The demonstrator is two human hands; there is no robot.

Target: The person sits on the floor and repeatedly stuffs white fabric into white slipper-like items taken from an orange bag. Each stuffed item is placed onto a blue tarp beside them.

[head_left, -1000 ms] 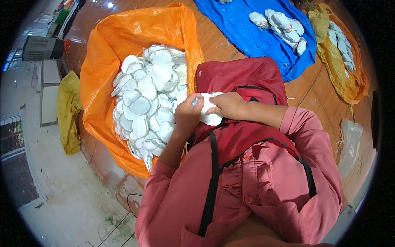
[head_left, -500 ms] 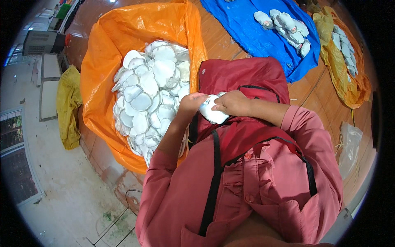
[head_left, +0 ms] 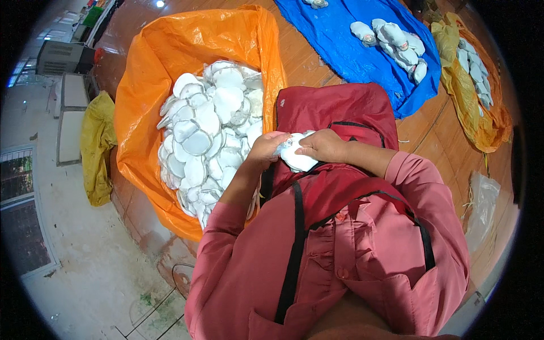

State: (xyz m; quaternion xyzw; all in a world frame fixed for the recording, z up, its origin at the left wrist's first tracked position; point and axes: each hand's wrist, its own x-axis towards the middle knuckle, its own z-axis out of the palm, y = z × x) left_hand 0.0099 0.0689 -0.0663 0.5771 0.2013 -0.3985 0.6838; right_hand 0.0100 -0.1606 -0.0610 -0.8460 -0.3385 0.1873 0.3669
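Left hand and right hand clamp one white pad, apparently folded, beside the orange bag of pads.

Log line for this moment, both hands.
left hand: grips white pad | right hand: grips same pad | orange bag: pads piled
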